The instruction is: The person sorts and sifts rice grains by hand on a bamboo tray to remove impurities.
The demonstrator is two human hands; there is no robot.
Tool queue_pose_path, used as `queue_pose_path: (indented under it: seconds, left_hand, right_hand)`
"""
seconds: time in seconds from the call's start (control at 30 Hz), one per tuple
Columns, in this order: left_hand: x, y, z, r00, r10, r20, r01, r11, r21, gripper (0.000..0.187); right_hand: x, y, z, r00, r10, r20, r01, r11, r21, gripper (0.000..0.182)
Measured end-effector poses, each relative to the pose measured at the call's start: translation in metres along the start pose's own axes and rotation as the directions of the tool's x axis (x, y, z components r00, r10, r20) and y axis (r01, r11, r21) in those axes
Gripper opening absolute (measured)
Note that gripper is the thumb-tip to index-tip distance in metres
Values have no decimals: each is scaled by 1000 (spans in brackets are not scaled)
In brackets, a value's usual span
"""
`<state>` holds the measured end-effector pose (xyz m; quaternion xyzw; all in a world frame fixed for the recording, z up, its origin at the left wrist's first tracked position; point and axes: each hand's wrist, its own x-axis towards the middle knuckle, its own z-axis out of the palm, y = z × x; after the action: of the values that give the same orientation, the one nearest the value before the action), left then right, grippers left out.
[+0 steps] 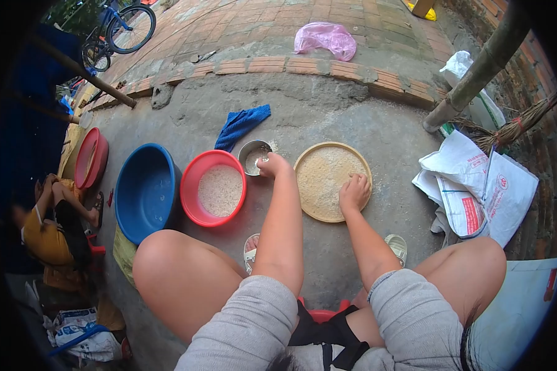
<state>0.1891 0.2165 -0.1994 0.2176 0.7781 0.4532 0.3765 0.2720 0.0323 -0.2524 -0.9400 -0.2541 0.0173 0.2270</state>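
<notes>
My left hand [273, 165] is at the right rim of a small metal bowl [244, 150], its fingers curled together over the opening. Whatever they hold is too small or hidden to make out. Some pale grain lies in the bowl, and a few grains are scattered on the ground beside it. A round, shallow woven tray [301, 201] sits to the right, covered with a layer of tan grain [323, 176]. On the tray's right side my right hand [354, 192] rests on the grain, fingers stretched out.
Left of the bowl stand a red basin [190, 209] of whitish grain and a blue tub [124, 216]. A blue cloth [241, 127] lies behind the bowl. White sacks [479, 185] and a bamboo post [476, 77] are at right. Another person [49, 238] sits at far left.
</notes>
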Motion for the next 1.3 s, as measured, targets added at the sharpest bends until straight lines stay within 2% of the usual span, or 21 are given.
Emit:
queue_pose_path:
  seconds: [0.07, 0.1, 0.17, 0.2, 0.23, 0.27, 0.3, 0.43, 0.5, 0.53, 0.6, 0.63, 0.7, 0.8, 0.87, 0.97, 1.07, 1.13, 1.17, 1.23, 1.3]
  left_hand:
    - [-6, -25, -23, 994, 82, 66, -93, 979, 183, 30]
    - [-10, -41, -30, 996, 88, 28, -92, 950, 300, 27]
    - [-22, -69, -47, 993, 114, -7, -97, 877, 470, 24]
    - [-27, -78, -56, 992, 128, -5, -107, 845, 524, 24]
    - [-25, -92, -58, 992, 125, -9, -103, 850, 517, 24]
    - [-22, -104, -58, 984, 5, 177, -99, 845, 526, 25]
    - [-17, -113, -54, 927, -116, 355, -99, 840, 533, 27]
    - [-16, -106, -49, 889, -107, 446, -153, 848, 508, 25]
    - [-19, -93, -53, 854, 50, 518, -284, 878, 384, 24]
    - [-20, -87, -57, 854, 53, 517, -285, 880, 381, 24]
    - [-22, -77, -65, 856, 223, 467, -331, 930, 162, 21]
    - [-17, -74, -72, 856, 223, 467, -327, 932, 153, 21]
    - [0, -66, -92, 887, 223, 405, -329, 919, 215, 20]
    - [-1, -59, -116, 923, 154, 352, -255, 930, 265, 20]
    - [-24, -60, -110, 914, 200, 352, -300, 918, 258, 20]
    - [-55, -66, -101, 860, 284, 423, -408, 882, 236, 21]
    - [-65, -75, -82, 754, 438, 490, -537, 840, 76, 22]
    - [-44, -66, -93, 778, 390, 492, -492, 866, 93, 21]
    - [-26, -68, -97, 837, 304, 454, -422, 888, 183, 22]
    - [-8, -73, -108, 897, 249, 364, -360, 891, 278, 25]
    - [-23, -84, -100, 904, 239, 354, -344, 898, 273, 26]
  right_hand:
    - [2, 2, -8, 994, 59, -91, -65, 995, -73, 30]
    - [4, 4, -11, 994, 53, -91, -60, 996, -70, 30]
    - [9, 8, -17, 958, 230, -171, -247, 965, -87, 34]
    - [10, 11, -20, 951, 254, -177, -273, 957, -93, 33]
    - [11, 15, -19, 953, 246, -180, -265, 960, -92, 33]
    - [12, 21, -15, 942, 305, -144, -316, 947, -62, 33]
    - [14, 27, -10, 927, 361, -107, -366, 930, -34, 34]
    - [17, 51, 5, 947, 319, -44, -313, 944, 108, 29]
    - [18, 51, -1, 934, 358, -4, -348, 911, 221, 21]
    - [17, 45, -3, 935, 355, -6, -345, 912, 223, 21]
    - [8, 27, -4, 939, 343, -33, -322, 908, 269, 17]
    - [1, 13, -7, 941, 337, -39, -315, 910, 269, 17]
    - [-14, -12, -16, 966, 259, -18, -233, 894, 382, 18]
    - [-16, -20, -10, 983, 180, -43, -149, 908, 392, 20]
    - [-4, -6, -23, 977, 204, -62, -166, 908, 386, 21]
    - [4, 28, -46, 949, 307, -73, -256, 885, 388, 23]
    - [-7, 36, -60, 913, 393, -105, -327, 863, 386, 26]
    - [-13, 19, -56, 930, 349, -114, -283, 879, 385, 28]
    - [-18, 9, -47, 950, 291, -112, -230, 896, 381, 28]
    - [-24, -10, -47, 969, 245, -18, -221, 901, 373, 28]
    - [-11, 1, -51, 972, 230, -48, -198, 910, 364, 28]
